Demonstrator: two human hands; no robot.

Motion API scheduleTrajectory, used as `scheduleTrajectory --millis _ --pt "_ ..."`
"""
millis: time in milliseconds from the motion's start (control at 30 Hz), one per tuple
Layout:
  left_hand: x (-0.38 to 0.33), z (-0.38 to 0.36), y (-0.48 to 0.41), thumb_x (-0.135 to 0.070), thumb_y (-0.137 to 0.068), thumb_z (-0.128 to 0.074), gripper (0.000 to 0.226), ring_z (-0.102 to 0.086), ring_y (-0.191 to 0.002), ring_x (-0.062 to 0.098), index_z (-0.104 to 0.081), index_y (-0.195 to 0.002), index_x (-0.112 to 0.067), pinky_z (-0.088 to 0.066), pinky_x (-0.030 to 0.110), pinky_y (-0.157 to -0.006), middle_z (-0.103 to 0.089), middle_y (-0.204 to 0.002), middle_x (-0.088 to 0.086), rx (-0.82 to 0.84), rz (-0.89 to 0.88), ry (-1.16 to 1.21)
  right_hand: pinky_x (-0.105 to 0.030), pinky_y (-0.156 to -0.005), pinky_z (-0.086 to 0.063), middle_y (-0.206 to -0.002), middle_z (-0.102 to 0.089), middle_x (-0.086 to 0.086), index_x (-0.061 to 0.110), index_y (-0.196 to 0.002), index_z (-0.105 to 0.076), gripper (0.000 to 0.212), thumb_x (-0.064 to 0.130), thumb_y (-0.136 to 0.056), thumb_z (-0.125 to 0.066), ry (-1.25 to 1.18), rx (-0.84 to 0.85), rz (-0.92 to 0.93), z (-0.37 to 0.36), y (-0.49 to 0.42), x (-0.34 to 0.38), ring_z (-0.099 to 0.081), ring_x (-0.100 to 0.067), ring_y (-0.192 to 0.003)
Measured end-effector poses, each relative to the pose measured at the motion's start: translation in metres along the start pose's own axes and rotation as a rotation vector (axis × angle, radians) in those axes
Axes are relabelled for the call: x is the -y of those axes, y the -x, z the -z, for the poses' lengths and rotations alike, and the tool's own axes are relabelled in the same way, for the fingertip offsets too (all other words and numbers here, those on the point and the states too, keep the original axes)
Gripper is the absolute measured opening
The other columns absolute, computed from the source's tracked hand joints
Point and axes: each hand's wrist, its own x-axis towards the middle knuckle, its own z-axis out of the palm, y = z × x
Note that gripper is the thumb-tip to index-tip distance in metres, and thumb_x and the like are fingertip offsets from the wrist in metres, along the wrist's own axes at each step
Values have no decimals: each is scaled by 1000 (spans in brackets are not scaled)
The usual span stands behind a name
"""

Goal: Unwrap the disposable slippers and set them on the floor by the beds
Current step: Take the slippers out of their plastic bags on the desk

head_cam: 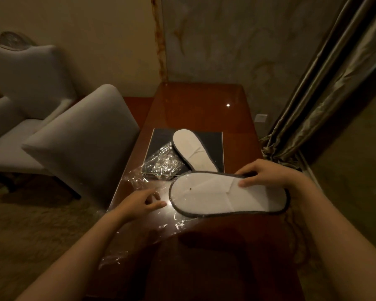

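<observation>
A flat white slipper (pixel 228 195) with dark trim sits low and centre in the frame, pinched at its right end by the right hand (pixel 263 174). The left hand (pixel 139 203), fingers loosely spread and grasping nothing, rests on clear wrapping (pixel 137 233) draped over the worktop (pixel 204 105). Above, a second slipper (pixel 192 151) lies on a dark mat (pixel 217 146) beside crumpled plastic (pixel 163 164).

In my right hand (pixel 267 174) I hold a flat white slipper with dark trim (pixel 221 195), lying sideways above the table. A second matching slipper (pixel 192 149) lies further back on a dark mat. Crumpled clear plastic wrap (pixel 161 164) lies left of both slippers.
</observation>
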Motion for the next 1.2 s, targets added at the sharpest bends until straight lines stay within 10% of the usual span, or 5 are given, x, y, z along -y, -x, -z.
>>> scheduleTrajectory --millis 400,533,700,833,1200 --pt "11 -32 -33 -71 -77 -48 90 -30 -139 31 -18 -149 -26 -31 44 -113 -30 -153 13 138 201 -300 -11 -47 -47 -69 -68 24 37 -82 -66 9 28 -82 -68 -592 -548 -123 -9 -9 -38 -66 4 -60" --pt "-13 -15 -54 -81 -72 -38 86 -47 -128 30 -41 -139 -27 -42 46 -103 -50 -140 9 24 218 -456 -14 -47 -50 -77 -70 9 32 -80 -66 13 20 -85 -66 -827 -665 -148 -27 -34 -46 -67 -2 -61" --pt "-68 -2 -112 -42 -89 -55 45 -64 -97 28 -62 -115 -6 -52 35 -87 -69 -111 16 -187 234 36 -21 -51 -54 -75 -69 7 20 -90 -66 8 14 -86 -64 -1049 -781 -217 -39 -69 -60 -66 -7 -64" --pt "-100 -18 -167 -28 -86 -63 45 -61 -108 34 -57 -119 3 -52 41 -94 -63 -120 21 -179 447 549 -23 -55 -54 -72 -67 9 25 -85 -65 10 15 -86 -64 -1054 -821 -264 -48 -95 -74 -64 -7 -64" --pt "-103 -43 -222 -18 -90 -55 46 -56 -119 33 -49 -130 2 -50 37 -99 -55 -134 18 -121 710 427 -40 -79 -54 -98 -68 -17 4 -104 -66 19 9 -87 -62 -1121 -763 -379 -74 -125 -104 -64 -25 -80"
